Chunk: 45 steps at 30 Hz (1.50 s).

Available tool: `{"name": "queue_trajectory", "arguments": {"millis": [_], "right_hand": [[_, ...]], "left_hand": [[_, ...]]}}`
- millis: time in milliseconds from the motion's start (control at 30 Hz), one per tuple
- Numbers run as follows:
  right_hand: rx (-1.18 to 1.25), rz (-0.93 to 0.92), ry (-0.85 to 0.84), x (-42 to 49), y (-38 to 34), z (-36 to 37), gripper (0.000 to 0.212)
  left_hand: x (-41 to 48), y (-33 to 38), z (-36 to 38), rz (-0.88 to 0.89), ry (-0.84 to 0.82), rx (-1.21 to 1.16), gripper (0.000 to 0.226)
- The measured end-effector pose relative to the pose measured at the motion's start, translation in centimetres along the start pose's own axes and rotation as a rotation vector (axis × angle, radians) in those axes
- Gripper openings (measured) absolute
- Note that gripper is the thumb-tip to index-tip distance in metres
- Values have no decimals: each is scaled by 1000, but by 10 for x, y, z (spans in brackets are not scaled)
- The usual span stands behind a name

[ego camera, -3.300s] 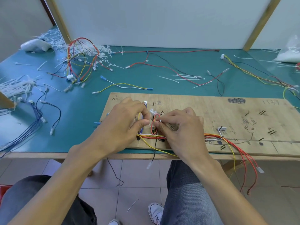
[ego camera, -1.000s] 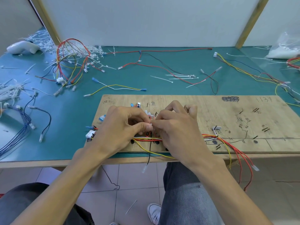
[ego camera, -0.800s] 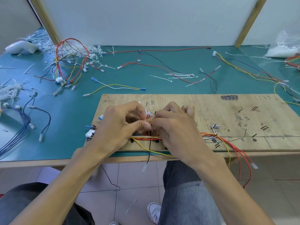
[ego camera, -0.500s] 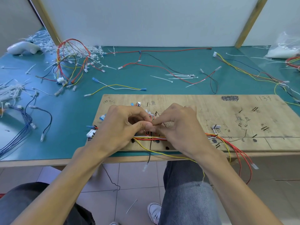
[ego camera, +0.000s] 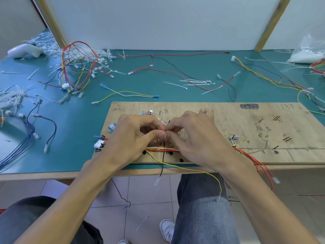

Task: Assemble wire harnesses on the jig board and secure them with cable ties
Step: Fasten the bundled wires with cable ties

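Board (ego camera: 246, 124) lying on the surface (ego camera: 175, 67) at its near edge. Wires (ego camera: 163, 149) run along the board's near side, some hanging over the edge. Left hand (ego camera: 133, 138) and right hand (ego camera: 198, 138) meet over the wires on the board's left half. Behind the board: wire tangle (ego camera: 77, 67) at left, cable ties (ego camera: 197, 82) at centre.

Green table (ego camera: 79, 129): wooden jig board (ego camera: 246, 124), tangled wires (ego camera: 67, 85), cable ties (ego camera: 193, 81), blue harness (ego camera: 26, 138).
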State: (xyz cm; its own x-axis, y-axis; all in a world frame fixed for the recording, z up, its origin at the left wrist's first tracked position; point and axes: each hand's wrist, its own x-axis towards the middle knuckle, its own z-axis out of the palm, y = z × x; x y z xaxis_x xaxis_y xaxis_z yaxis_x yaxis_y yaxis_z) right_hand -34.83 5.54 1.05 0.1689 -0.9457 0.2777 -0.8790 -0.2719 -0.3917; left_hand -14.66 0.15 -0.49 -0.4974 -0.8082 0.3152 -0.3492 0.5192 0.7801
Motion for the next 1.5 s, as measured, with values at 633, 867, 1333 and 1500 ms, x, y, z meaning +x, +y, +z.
{"name": "queue_trajectory", "arguments": {"millis": [633, 867, 1333, 1500], "right_hand": [[265, 23, -74, 9, 1, -7, 12], [262, -22, -89, 21, -3, -13, 12], [69, -56, -207, 21, 4, -17, 37], [21, -47, -182, 23, 2, -9, 27]], "left_hand": [[10, 0, -13, 28, -180, 107, 13], [20, 4, -20, 101, -211, 221, 12], [21, 0, -17, 155, -193, 191, 8], [23, -3, -15, 165, -177, 191, 14]]}}
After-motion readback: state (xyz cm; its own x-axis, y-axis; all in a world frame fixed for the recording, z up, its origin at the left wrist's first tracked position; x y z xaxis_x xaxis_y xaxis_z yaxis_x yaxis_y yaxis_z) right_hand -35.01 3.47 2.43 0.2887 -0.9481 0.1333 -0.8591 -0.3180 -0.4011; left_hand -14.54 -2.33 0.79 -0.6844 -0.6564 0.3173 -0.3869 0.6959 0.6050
